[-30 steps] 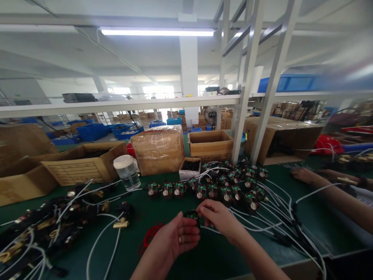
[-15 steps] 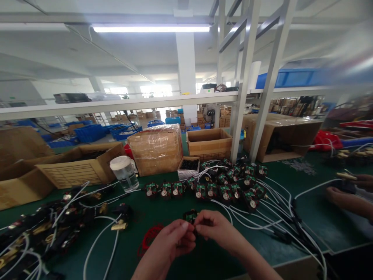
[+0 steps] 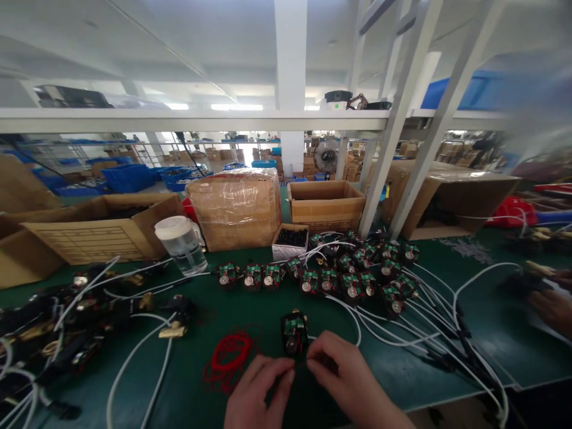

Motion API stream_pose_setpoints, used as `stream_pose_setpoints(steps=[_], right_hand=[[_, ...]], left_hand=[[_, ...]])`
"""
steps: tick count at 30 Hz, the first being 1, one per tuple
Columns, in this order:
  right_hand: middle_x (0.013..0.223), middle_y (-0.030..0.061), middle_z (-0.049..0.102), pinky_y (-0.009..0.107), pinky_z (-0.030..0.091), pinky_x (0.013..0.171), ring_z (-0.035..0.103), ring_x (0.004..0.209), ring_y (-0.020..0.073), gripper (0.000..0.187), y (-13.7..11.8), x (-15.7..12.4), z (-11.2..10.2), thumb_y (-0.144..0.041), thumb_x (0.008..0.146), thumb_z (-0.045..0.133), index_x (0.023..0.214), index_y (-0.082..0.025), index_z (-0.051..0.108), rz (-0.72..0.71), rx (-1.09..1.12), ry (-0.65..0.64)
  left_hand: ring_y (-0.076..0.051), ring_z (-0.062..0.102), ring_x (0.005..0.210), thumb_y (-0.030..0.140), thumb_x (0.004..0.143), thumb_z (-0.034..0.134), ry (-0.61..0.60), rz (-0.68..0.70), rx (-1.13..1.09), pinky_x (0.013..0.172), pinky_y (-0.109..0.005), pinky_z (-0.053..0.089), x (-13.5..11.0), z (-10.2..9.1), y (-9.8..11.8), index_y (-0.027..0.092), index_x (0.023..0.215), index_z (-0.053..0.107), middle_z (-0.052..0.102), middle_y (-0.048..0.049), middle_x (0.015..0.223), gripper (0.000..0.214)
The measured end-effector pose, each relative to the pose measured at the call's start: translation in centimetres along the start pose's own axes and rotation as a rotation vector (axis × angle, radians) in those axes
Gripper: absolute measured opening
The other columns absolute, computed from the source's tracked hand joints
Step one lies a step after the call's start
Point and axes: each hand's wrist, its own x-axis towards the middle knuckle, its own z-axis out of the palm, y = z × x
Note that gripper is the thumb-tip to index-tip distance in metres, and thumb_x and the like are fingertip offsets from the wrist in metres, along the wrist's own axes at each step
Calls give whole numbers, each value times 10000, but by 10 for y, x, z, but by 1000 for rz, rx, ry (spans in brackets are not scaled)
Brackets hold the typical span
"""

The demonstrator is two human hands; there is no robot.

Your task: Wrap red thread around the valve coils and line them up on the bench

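A black housing with a green circuit board (image 3: 295, 335) lies on the green table right in front of my fingertips. My left hand (image 3: 263, 387) is closed in a pinch just below it, thumb against forefinger. On the other side my right hand (image 3: 342, 372) also pinches, its fingertips by the housing's lower right corner. Whatever thin thing may be between the fingers is too small to make out. A loose bundle of red wires (image 3: 231, 353) rests to the left of the housing, close to my left hand.
Several similar circuit-board housings (image 3: 328, 279) with white cables stand behind. Black parts with brass fittings (image 3: 173, 329) are heaped at left. A water jug (image 3: 181, 245), a small box of black parts (image 3: 290, 241) and cardboard boxes (image 3: 235, 208) line the back. A co-worker's hand (image 3: 554, 310) works at right.
The view has tilted downward. My hands have drawn back a little from the housing and slightly apart, so more of its circuit board shows.
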Motion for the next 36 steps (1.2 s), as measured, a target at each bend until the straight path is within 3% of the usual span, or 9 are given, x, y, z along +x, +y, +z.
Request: stream_pose_setpoints(steps=[8,20,30,36], right_hand=[[852,1,568,252,413,660,562,750,152,107,-3,33,-3,-132,903,610,832,-203,647,-37,-51,82],[856,10,565,265,427,658,561,747,161,124,-6,50,0,-100,896,597,838,-204,632,-83,-164,101],[856,-13,567,241,410,641,563,741,139,179,-22,37,-11,-37,881,624,828,-208,633,-37,-199,-25],[834,-24,573,226,407,638,560,731,124,193,-26,38,-12,-17,853,652,784,-196,627,26,-175,-60]], left_hand=[[-230,641,806,349,828,674,37,17,48,745,-304,472,38,-5,17,275,782,735,699,-20,820,106],[-221,633,784,347,826,632,35,-75,-16,737,-315,461,61,-4,18,241,797,707,681,-13,805,133],[-205,646,782,296,825,617,-26,-23,68,729,-295,462,46,-11,29,253,765,700,694,-6,807,111],[-213,646,775,329,829,615,-90,-129,45,729,-306,467,37,-11,28,248,766,703,704,-15,804,135]])
